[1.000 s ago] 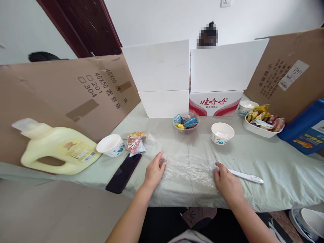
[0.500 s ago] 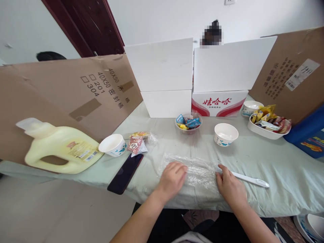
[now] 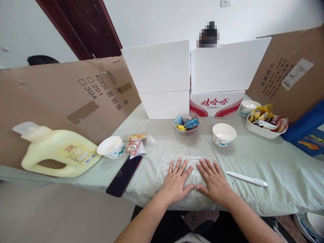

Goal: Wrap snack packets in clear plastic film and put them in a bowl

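Note:
A folded piece of clear bubble wrap point(image 3: 163, 168) lies on the cloth near the table's front edge. My left hand point(image 3: 176, 180) rests flat on its left half, fingers spread. On the right half lies my right hand point(image 3: 212, 180), also flat with fingers apart. The two thumbs almost meet near the middle. Just right of my right hand is a slim white utility knife point(image 3: 246, 178). A dark phone point(image 3: 124, 176) lies to the left of the wrap. Much of the wrap's middle is hidden under my hands.
White paper bowls point(image 3: 111, 147) point(image 3: 224, 134) stand left and further back. A clear bowl of snack packets point(image 3: 186, 123) sits before white boxes point(image 3: 217, 103). A yellow jug point(image 3: 63, 152) leans at left. A snack tray point(image 3: 265, 130) is at right. A person's head shows behind the boxes.
Both hands have moved inward onto the bubble wrap and flattened out with fingers spread. My right hand has come away from the wrap's right edge and the utility knife's tip, which now shows.

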`<state>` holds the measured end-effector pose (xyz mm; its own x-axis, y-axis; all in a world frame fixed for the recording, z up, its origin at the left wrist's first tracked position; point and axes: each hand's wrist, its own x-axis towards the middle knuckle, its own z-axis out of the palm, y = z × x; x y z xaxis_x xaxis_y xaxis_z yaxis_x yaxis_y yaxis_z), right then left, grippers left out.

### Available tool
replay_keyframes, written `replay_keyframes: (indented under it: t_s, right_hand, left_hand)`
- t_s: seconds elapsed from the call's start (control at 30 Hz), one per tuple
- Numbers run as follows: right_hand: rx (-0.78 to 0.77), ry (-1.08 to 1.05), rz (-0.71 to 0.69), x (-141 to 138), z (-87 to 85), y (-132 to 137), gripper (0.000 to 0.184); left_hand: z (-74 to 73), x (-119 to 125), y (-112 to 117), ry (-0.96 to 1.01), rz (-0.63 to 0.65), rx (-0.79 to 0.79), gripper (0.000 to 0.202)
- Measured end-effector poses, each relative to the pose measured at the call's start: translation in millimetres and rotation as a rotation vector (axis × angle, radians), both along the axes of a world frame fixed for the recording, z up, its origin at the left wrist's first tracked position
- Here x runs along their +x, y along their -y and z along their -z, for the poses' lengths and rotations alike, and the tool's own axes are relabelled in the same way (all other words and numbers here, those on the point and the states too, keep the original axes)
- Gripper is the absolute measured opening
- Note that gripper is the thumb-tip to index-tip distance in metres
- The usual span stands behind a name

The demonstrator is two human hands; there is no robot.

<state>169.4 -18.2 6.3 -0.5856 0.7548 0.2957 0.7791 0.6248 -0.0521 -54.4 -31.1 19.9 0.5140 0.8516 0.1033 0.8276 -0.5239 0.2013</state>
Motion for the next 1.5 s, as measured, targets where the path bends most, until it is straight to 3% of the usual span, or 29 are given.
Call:
replay_keyframes:
  t_s: [0.1,0.2,0.33,0.43,0.57,0.73,0.87,1.07,1.23,1.5]
  right_hand:
    - [-0.04,0.009,0.031,0.1,8.2,-1.8,0.076]
    - [-0.058,-0.018,0.003,9.2,-2.2,1.6,0.078]
    - [-0.058,-0.098,-0.03,33.2,-22.4,16.8,0.078]
    - [-0.085,-0.126,-0.067,53.2,-22.9,30.9,0.064]
    - [-0.098,-0.177,-0.053,67.5,-9.2,44.7,0.035]
    - [-0.113,-0.292,-0.031,68.4,-6.6,50.4,0.019]
    - [-0.211,-0.403,0.063,64.5,-17.4,45.5,0.022]
    - [-0.266,-0.387,0.409,48.4,-23.3,21.8,0.034]
    - [-0.175,-0.163,0.561,35.2,-14.2,9.5,0.031]
    - [-0.062,-0.004,0.616,27.3,-5.2,9.3,0.03]
  left_hand:
    - [-4.5,0.5,-1.4,0.02,-0.001,-0.033,0.072]
    - [-19.2,-7.9,-1.3,0.103,-0.014,0.01,0.074]
    - [-46.6,-41.0,3.7,0.269,-0.004,0.083,0.055]
    - [-54.6,-73.0,9.5,0.277,0.007,0.0,0.044]
    - [-39.8,-100.8,16.6,0.255,-0.006,-0.068,0.038]
    - [-26.0,-103.6,22.3,0.36,-0.038,-0.038,0.024]
    - [-33.1,-97.3,14.4,0.458,-0.146,-0.091,0.015]
    - [-27.8,-84.1,-22.2,0.456,-0.426,-0.041,0.014]
    - [-15.9,-69.7,-37.8,0.255,-0.484,0.04,0.013]
    - [-11.4,-56.2,-41.5,-0.016,-0.533,0.191,0.014]
